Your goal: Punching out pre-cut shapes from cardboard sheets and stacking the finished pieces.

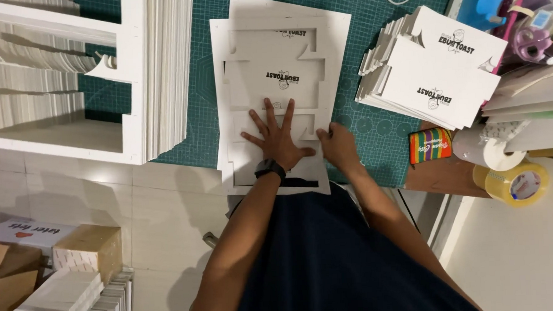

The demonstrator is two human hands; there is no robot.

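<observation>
Far left: tall stack of leftover white frames [55, 78] on the green cutting mat [375, 145]. Centre: die-cut white card sheet [279, 81] lies flat on the mat, long axis running away from the person, printed panels facing up. Left hand [278, 140], fingers spread, presses flat on the near end, likely to pin the sheet. Right hand [338, 148] pinches the sheet's near right edge, fingers curled on it, probably to pull waste free. Right: pile of punched-out box blanks [431, 65], fanned. Tape roll [517, 183] beyond.
</observation>
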